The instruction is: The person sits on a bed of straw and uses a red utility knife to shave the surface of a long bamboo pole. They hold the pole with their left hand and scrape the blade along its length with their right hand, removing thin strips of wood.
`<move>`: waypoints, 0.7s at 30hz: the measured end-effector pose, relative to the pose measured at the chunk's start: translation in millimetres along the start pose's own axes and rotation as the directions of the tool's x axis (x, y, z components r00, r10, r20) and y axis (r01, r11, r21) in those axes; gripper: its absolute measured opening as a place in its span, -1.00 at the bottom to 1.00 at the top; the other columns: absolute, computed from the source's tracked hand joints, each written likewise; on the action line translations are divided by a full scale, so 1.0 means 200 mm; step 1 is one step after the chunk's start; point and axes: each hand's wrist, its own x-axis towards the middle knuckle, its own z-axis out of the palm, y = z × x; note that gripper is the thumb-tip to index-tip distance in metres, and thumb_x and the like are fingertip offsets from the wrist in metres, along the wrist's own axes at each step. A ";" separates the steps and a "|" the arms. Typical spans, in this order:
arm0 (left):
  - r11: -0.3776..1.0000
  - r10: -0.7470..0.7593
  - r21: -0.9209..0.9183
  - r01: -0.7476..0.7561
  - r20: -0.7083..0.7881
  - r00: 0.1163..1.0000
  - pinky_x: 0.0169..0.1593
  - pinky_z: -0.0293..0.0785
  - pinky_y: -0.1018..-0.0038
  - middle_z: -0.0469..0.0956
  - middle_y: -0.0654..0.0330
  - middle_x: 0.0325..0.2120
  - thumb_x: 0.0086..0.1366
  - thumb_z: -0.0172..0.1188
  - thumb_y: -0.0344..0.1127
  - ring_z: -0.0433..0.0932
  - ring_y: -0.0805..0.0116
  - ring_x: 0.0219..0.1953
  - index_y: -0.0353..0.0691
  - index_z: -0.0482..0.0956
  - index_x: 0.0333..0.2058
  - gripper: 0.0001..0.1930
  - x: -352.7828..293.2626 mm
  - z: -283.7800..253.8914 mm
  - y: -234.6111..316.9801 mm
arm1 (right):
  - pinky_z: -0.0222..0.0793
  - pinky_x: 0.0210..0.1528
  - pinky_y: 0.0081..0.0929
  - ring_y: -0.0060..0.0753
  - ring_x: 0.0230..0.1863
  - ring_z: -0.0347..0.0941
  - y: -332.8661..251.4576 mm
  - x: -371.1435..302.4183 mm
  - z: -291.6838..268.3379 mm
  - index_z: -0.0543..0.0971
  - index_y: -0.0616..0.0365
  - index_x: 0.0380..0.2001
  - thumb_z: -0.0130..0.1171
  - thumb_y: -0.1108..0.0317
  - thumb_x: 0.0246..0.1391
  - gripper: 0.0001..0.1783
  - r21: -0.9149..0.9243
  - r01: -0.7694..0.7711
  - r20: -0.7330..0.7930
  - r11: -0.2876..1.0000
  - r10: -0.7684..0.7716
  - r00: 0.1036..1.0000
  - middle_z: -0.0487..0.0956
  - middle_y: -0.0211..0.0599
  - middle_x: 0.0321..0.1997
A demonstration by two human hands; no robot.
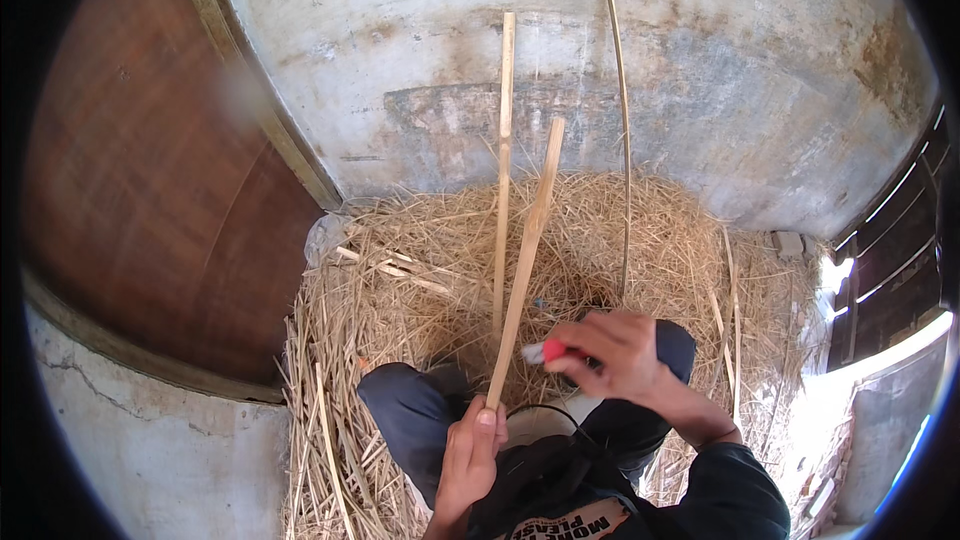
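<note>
A brown door (150, 200) fills the left side, beside a grey wall (600, 60). Straw (400, 270) covers the floor up to the wall's foot. The left hand (470, 460) is clenched round the bottom end of a slat (527, 250), whose long axis rises up and slightly right from the fingers. A second slat (503, 170) and a thin curved strip (622, 130) stand just behind, apart from the held one. The right hand (615, 350) grips a red-handled tool (545, 351), its tip just right of the slat, above the left hand; whether it touches, I cannot tell
</note>
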 end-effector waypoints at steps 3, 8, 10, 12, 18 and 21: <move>0.999 0.048 -0.006 -0.048 0.000 0.999 -0.35 0.40 0.33 0.44 0.11 -0.54 0.71 -0.17 -0.14 0.44 0.27 -0.54 -0.32 0.46 -0.19 -0.62 0.03 0.03 0.02 | 0.35 -0.60 -0.50 -0.49 -0.67 0.45 -0.07 -0.02 0.05 0.75 0.00 -0.20 0.59 0.01 -0.01 -0.59 0.007 0.053 0.005 0.999 -0.053 0.999 0.49 -0.56 -0.58; 0.981 0.160 0.113 -0.156 -0.029 0.987 -0.35 0.44 0.25 0.46 0.07 -0.55 0.71 -0.17 -0.09 0.50 0.12 -0.54 -0.31 0.45 -0.18 -0.60 0.04 0.07 0.05 | 0.34 -0.60 -0.51 -0.51 -0.67 0.47 -0.09 -0.04 0.07 0.74 0.00 -0.19 0.60 0.01 -0.04 -0.57 -0.010 0.065 -0.004 0.998 -0.065 0.998 0.50 -0.58 -0.57; 0.976 0.176 0.144 -0.166 -0.059 0.983 -0.41 0.32 0.36 0.42 0.16 -0.56 0.71 -0.21 0.01 0.40 0.33 -0.55 -0.30 0.45 -0.19 -0.52 0.03 0.09 0.05 | 0.34 -0.60 -0.52 -0.52 -0.66 0.47 -0.09 -0.04 0.07 0.74 -0.02 -0.19 0.60 0.00 -0.04 -0.58 -0.024 0.065 -0.005 0.998 -0.065 0.998 0.51 -0.59 -0.57; 0.971 0.182 0.169 -0.166 -0.079 0.980 -0.44 0.27 0.40 0.40 0.19 -0.57 0.72 -0.24 0.05 0.35 0.41 -0.56 -0.30 0.45 -0.19 -0.49 0.03 0.10 0.06 | 0.33 -0.60 -0.53 -0.53 -0.66 0.48 -0.09 -0.03 0.07 0.74 -0.04 -0.20 0.59 0.00 -0.04 -0.58 -0.039 0.070 -0.011 0.997 -0.070 0.997 0.51 -0.60 -0.56; 0.966 0.173 0.209 -0.151 -0.087 0.981 -0.42 0.32 0.33 0.42 0.13 -0.57 0.71 -0.22 0.00 0.41 0.31 -0.56 -0.33 0.44 -0.19 -0.52 0.01 0.10 0.07 | 0.31 -0.60 -0.54 -0.54 -0.66 0.46 -0.10 0.00 0.06 0.74 -0.06 -0.23 0.59 0.00 -0.04 -0.61 -0.082 0.089 -0.038 0.993 -0.092 0.995 0.52 -0.61 -0.57; 0.962 0.159 0.236 -0.140 -0.064 0.985 -0.39 0.36 0.31 0.44 0.11 -0.56 0.71 -0.21 -0.03 0.44 0.26 -0.55 -0.34 0.44 -0.20 -0.53 -0.01 0.09 0.05 | 0.30 -0.60 -0.52 -0.52 -0.67 0.45 -0.06 0.01 0.04 0.74 -0.04 -0.25 0.61 0.03 -0.04 -0.63 -0.101 0.063 -0.081 0.993 -0.072 0.994 0.52 -0.59 -0.57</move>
